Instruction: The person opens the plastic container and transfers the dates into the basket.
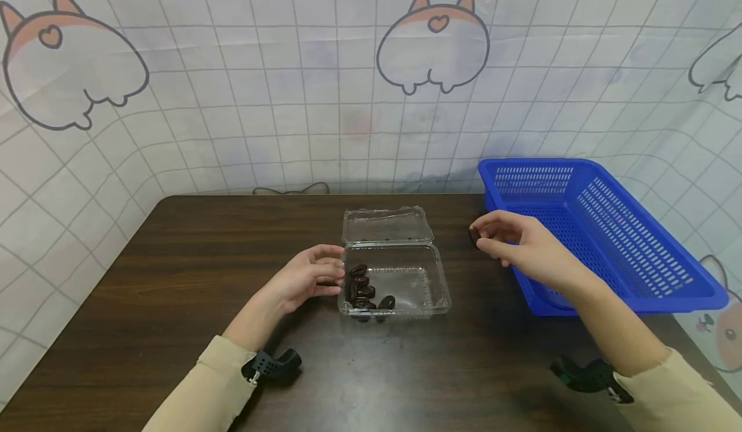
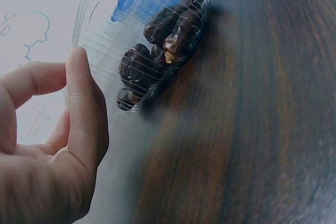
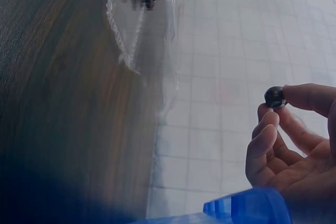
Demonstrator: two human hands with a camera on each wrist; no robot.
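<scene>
A clear plastic box (image 1: 406,290) stands on the table with its hinged lid (image 1: 387,226) tipped back. Several dark brown, wrinkled dates (image 2: 176,30) lie along its left side. My left hand (image 1: 310,277) touches the left wall of this box with lightly bent fingers; the tips sit at the rim, outside the dates. Between thumb and fingertips, my right hand (image 1: 524,245) pinches one date (image 3: 274,97), held up right of the box and beside the basket's near left rim. Part of that date is hidden by the fingers in the head view.
A blue plastic basket (image 1: 643,226) with slotted walls stands at the right of the dark wooden table (image 1: 232,232), its left wall partly behind my right hand. A white gridded cloth (image 1: 261,97) with cartoon animals hangs behind and at both sides.
</scene>
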